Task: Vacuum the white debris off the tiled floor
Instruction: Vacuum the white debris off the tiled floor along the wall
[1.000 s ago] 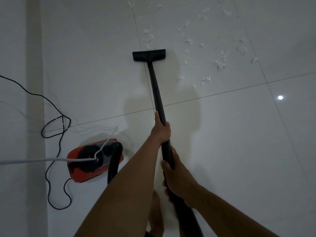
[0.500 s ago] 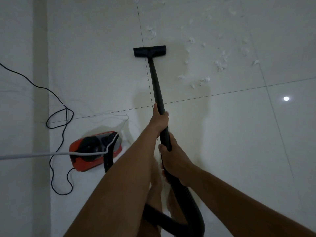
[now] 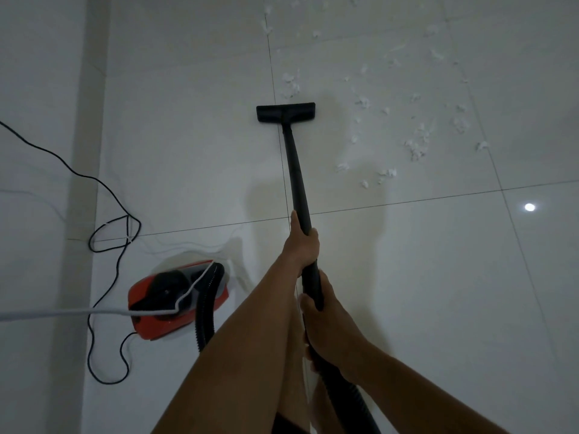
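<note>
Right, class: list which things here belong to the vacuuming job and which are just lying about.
In the job: debris, floor, nozzle, wand, hose, vacuum, black cord running to it, left hand and right hand, both gripping the wand.

Lying about: white cable draped over the vacuum; light spot on the floor.

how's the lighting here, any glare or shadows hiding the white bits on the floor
Head view: dim and greyish overall; one small glare spot on the right tile; a soft shadow beside the wand; white debris is low in contrast against the pale tiles yet visible; wide-angle lens fans the grout lines.
</note>
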`<state>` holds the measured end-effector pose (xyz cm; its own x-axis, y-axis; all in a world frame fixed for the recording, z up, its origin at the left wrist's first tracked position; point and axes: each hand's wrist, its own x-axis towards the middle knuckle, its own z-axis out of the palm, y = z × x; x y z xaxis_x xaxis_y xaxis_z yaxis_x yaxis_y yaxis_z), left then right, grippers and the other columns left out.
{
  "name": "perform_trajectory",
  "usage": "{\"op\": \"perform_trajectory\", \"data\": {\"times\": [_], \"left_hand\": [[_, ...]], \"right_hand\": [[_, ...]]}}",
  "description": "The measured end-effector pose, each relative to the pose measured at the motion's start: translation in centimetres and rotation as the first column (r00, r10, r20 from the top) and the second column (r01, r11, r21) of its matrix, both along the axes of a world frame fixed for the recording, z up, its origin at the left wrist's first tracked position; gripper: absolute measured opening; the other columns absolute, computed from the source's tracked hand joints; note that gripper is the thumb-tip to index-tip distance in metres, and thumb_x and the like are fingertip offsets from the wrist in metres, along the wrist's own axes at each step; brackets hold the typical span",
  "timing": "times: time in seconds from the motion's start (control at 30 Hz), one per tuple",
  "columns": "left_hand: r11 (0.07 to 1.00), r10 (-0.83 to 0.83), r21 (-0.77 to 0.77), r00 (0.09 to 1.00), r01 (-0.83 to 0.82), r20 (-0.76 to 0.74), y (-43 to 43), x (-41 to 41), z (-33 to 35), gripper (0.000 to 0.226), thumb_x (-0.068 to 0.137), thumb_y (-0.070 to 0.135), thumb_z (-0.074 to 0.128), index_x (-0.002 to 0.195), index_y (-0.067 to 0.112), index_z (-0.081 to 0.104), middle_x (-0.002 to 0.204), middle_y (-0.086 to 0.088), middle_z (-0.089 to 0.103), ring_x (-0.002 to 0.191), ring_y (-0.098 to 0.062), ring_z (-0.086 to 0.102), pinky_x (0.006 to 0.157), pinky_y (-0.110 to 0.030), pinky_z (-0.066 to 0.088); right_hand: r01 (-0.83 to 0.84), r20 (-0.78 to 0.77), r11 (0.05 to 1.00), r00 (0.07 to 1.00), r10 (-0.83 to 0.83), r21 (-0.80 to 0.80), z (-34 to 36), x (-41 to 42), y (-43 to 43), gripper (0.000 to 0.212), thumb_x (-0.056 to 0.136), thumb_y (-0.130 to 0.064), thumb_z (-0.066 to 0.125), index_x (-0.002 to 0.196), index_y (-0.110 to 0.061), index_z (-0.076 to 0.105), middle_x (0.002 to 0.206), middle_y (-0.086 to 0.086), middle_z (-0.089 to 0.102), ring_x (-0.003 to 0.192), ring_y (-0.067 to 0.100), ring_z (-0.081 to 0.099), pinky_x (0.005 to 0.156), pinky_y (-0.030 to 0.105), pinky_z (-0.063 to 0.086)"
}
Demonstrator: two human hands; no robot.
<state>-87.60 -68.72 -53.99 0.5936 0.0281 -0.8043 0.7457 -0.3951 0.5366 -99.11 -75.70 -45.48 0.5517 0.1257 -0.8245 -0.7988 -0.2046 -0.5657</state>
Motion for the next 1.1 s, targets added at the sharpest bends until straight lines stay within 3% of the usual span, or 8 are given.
{"op": "perform_trajectory", "data": {"times": [0.5,0.63,0.73,0.83,1.1], "left_hand": [[1.0,-0.018,-0.001,1.0,0.018,0.015,2.2,7.5,-0.6,0.067,0.106,0.03,0.033,0.156,0.037,-0.011,0.139,-0.006,0.046,0.076,-0.01,0.05,0.077,-0.032,0.043],[1.0,-0.016,-0.021,1.0,0.017,0.022,2.7,9.4,-1.1,0.067,0.106,0.029,0.034,0.156,0.036,-0.01,0.135,-0.003,0.046,0.075,-0.008,0.049,0.064,-0.025,0.04],[1.0,-0.009,-0.022,1.0,0.009,0.022,2.9,10.4,-1.3,0.066,0.106,0.029,0.034,0.156,0.037,-0.009,0.135,-0.001,0.044,0.075,-0.007,0.047,0.067,-0.026,0.04],[1.0,-0.002,-0.029,1.0,0.002,0.019,3.0,10.7,-1.5,0.066,0.106,0.029,0.034,0.156,0.038,-0.009,0.122,0.002,0.044,0.078,-0.011,0.051,0.058,-0.023,0.039],[0.998,0.038,-0.05,0.999,-0.037,0.009,3.1,10.0,-1.1,0.066,0.104,0.031,0.036,0.155,0.041,-0.005,0.132,-0.01,0.052,0.087,-0.019,0.055,0.084,-0.039,0.052]], "right_hand": [[0.01,-0.029,0.998,1.0,-0.012,-0.059,-1.7,7.0,2.4,0.056,0.108,-0.034,0.041,0.155,-0.051,0.016,0.078,0.009,0.061,0.043,0.011,0.054,0.041,0.022,0.047],[-0.016,-0.046,0.997,0.999,0.012,-0.078,-2.2,9.1,2.8,0.055,0.108,-0.034,0.04,0.155,-0.051,0.016,0.078,0.01,0.06,0.039,0.01,0.054,0.04,0.022,0.047],[-0.004,-0.057,0.997,0.998,0.0,-0.083,-2.7,10.0,3.2,0.054,0.108,-0.036,0.041,0.153,-0.052,0.016,0.078,0.01,0.061,0.042,0.012,0.056,0.042,0.024,0.049],[-0.003,-0.053,0.996,0.999,-0.002,-0.086,-2.8,10.2,3.4,0.055,0.108,-0.038,0.041,0.154,-0.052,0.015,0.077,0.01,0.061,0.044,0.013,0.056,0.041,0.024,0.049],[-0.002,-0.03,1.0,1.0,0.002,-0.004,-1.5,9.3,3.0,0.057,0.108,-0.039,0.043,0.155,-0.052,0.013,0.08,0.011,0.061,0.043,0.01,0.059,0.044,0.025,0.051]]}}
